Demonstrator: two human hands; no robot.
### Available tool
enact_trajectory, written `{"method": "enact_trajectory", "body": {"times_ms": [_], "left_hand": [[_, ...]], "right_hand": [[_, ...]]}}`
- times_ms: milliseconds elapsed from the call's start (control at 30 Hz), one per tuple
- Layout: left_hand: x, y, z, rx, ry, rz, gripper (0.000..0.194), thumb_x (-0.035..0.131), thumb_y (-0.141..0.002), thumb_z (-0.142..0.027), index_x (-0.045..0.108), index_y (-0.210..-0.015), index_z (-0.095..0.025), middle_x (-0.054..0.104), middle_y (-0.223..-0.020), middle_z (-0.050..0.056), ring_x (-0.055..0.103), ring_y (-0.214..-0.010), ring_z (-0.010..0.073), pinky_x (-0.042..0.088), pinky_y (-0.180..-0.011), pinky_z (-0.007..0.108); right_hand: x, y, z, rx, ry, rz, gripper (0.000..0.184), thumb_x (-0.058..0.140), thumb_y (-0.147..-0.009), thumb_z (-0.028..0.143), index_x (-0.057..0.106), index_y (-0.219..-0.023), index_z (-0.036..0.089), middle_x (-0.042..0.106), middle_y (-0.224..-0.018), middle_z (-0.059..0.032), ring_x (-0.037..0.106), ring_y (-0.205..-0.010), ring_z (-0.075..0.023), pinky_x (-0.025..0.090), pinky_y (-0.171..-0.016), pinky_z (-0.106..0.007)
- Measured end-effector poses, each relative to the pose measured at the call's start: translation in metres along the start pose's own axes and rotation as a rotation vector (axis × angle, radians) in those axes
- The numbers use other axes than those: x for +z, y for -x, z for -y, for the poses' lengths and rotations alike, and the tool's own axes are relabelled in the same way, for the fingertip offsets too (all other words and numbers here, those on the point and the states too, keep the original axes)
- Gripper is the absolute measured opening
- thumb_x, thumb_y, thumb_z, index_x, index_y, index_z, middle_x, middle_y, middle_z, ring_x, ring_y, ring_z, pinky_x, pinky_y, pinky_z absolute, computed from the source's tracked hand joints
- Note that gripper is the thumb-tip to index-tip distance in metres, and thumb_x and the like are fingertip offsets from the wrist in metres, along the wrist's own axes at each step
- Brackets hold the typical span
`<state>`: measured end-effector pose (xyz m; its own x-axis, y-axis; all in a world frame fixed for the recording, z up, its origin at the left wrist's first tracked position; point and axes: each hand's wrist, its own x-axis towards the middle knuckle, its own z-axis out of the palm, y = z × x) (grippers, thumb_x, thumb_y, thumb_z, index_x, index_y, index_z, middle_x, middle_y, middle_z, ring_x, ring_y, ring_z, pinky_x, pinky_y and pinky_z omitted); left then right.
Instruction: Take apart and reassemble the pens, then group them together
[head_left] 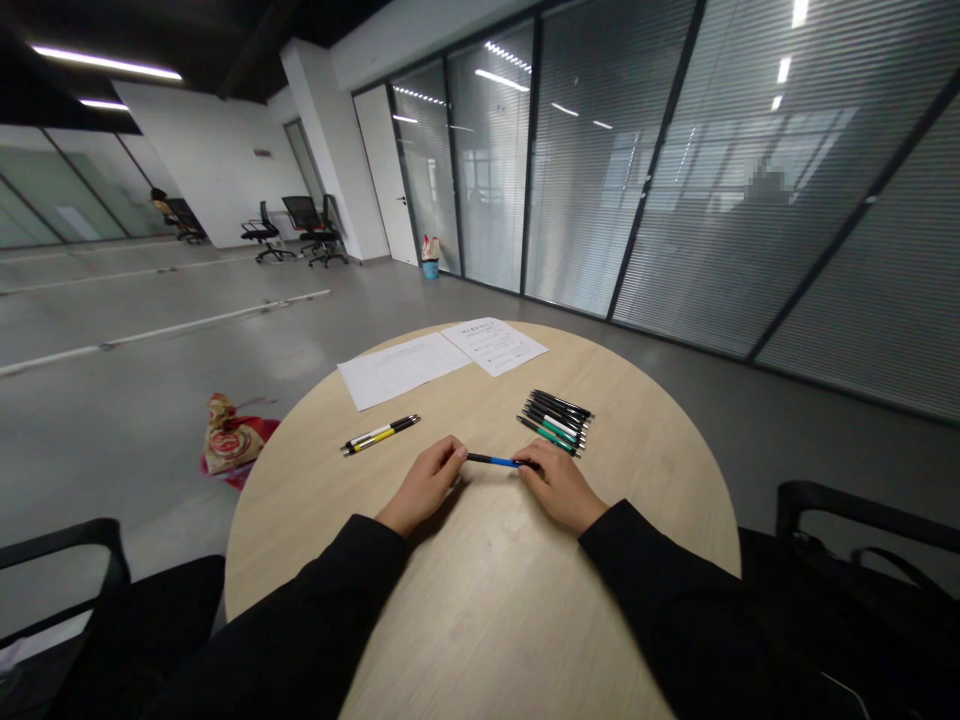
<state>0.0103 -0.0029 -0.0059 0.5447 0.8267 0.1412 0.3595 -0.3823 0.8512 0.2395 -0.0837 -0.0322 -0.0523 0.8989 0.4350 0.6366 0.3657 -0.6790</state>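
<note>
Between my two hands a blue and black pen (492, 460) lies level, just above or on the table; which of the two I cannot tell. My left hand (429, 484) is closed on its left end, thumb against fingers. At the other end, my right hand (561, 484) pinches it near the blue part. Beyond my right hand is a row of several pens (555, 420), mostly black, some with green or white barrels. To the left of my left hand lie a white pen (369, 437) and a yellow pen (382, 436), side by side.
Two printed paper sheets (405, 368) lie at the far side of the round wooden table (487, 600). Black chairs stand at left (157, 610) and right (862, 500). A red and tan bag (234, 440) is on the floor, left of the table.
</note>
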Motion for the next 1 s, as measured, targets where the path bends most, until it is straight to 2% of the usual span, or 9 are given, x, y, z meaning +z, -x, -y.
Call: {"method": "enact_trajectory", "body": {"times_ms": [133,267,633,833,1000], "left_hand": [[0.0001,-0.0013,-0.0019,-0.038,-0.053,-0.013,0.051,0.039,-0.095,-0.059,0.048,-0.064,-0.020,0.047,-0.058,-0.002,0.043,-0.056,0.0144,0.032,-0.054,0.027],[-0.0004,-0.0013,-0.0027,-0.057,-0.100,0.020,0.056,0.036,-0.095,-0.061,0.042,-0.058,-0.020,0.043,-0.055,-0.002,0.039,-0.054,0.0135,0.029,-0.055,0.028],[-0.0023,-0.0017,-0.0036,-0.015,-0.088,0.007,0.049,0.045,-0.091,-0.058,0.041,-0.061,-0.020,0.040,-0.058,-0.004,0.037,-0.057,0.0131,0.029,-0.054,0.026],[-0.0019,-0.0016,-0.0015,-0.025,-0.095,0.004,0.047,0.044,-0.092,-0.058,0.044,-0.064,-0.020,0.045,-0.059,-0.003,0.041,-0.058,0.0138,0.031,-0.055,0.026],[-0.0004,-0.0017,-0.0019,-0.022,-0.113,-0.052,0.045,0.045,-0.092,-0.056,0.045,-0.064,-0.020,0.048,-0.060,-0.002,0.045,-0.060,0.0154,0.034,-0.056,0.027]], "right_hand": [[0.0002,-0.0001,0.0007,-0.017,0.006,-0.002,0.016,0.059,-0.090,0.011,0.071,-0.097,0.018,0.067,-0.095,-0.0075,0.060,-0.095,-0.0211,0.047,-0.088,-0.036],[0.0001,0.0000,0.0012,-0.023,0.010,-0.012,0.016,0.058,-0.091,0.011,0.071,-0.097,0.017,0.067,-0.095,-0.0075,0.060,-0.094,-0.0208,0.047,-0.087,-0.035],[-0.0007,0.0006,-0.0004,0.016,-0.005,0.055,0.014,0.062,-0.090,0.013,0.074,-0.095,0.019,0.068,-0.089,-0.0055,0.061,-0.086,-0.0188,0.048,-0.082,-0.033],[-0.0004,0.0002,0.0007,0.027,0.018,0.067,0.014,0.064,-0.086,0.011,0.074,-0.093,0.019,0.065,-0.083,-0.0037,0.060,-0.080,-0.0176,0.046,-0.075,-0.031],[0.0001,0.0005,0.0040,0.040,-0.012,0.073,0.015,0.064,-0.086,0.012,0.073,-0.096,0.018,0.066,-0.085,-0.0035,0.060,-0.078,-0.0163,0.046,-0.073,-0.029]]}}
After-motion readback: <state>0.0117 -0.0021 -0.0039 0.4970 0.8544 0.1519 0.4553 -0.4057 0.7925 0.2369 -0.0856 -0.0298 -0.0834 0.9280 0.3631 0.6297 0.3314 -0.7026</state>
